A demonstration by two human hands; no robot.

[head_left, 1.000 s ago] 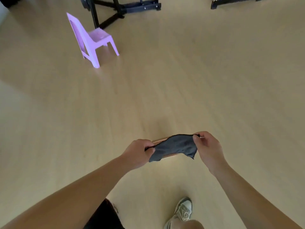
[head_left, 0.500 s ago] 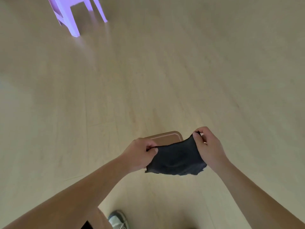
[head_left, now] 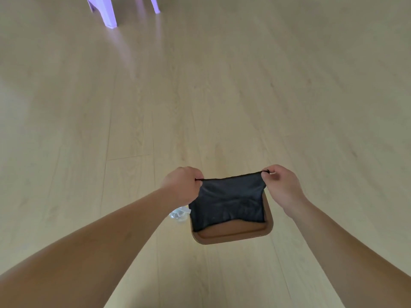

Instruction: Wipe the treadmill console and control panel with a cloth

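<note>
Chair legs (head_left: 109,12): lilac plastic, at 11 o'clock on the pale wood floor (head_left: 244,96), well apart from the work.
Clear object (head_left: 179,214): small and transparent, on the floor just left of the tray; too blurred to identify.
Left hand (head_left: 182,185): closed in a pinch on the cloth's upper left corner, knuckles up.
Cloth (head_left: 229,203): dark, stretched taut along its top edge between the two hands, its body hanging down in front of the tray at 6 o'clock.
Tray (head_left: 233,235): brown, rounded corners, raised rim; it appears to lie on the floor beneath the cloth.
Right hand (head_left: 281,185): closed in a pinch on the upper right corner, level with the left.
Treadmill console: not in view.
Step in hand: opening out the cloth, probably before folding it into a wiping pad.
Technique: keep both corners level and the top edge tight so the cloth hangs without creases; fold it into a flat pad that fills the palm before walking to the console.
</note>
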